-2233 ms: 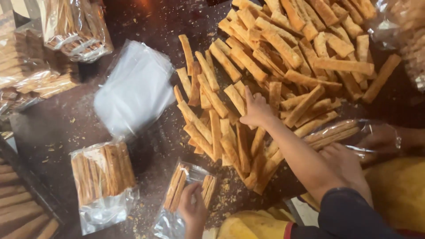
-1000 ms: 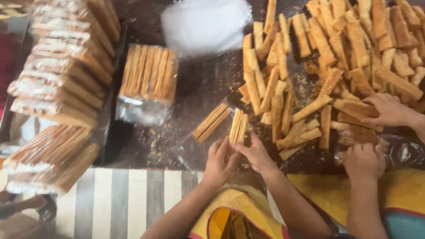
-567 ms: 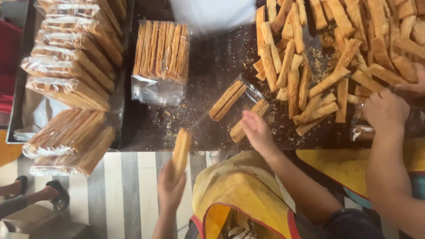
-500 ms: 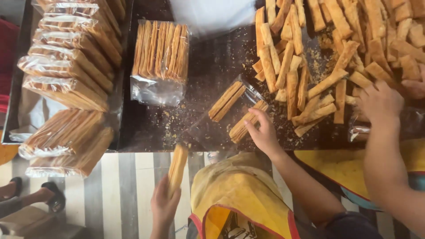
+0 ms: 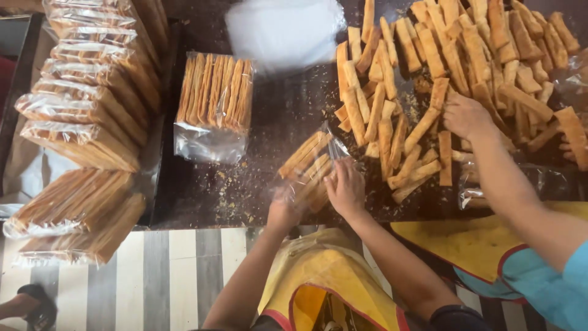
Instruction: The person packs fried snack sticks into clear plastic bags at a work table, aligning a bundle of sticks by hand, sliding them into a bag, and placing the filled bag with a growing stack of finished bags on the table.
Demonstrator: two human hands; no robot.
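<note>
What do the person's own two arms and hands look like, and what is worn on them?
Both forearms are bare, with no gloves. No rings or watch can be seen on the left hand or the right hand. A dark sleeve edge shows on the right upper arm.

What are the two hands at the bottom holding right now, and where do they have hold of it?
Both hold a clear plastic bag partly filled with biscuit sticks: the left hand at its near end, the right hand on its right side.
</note>
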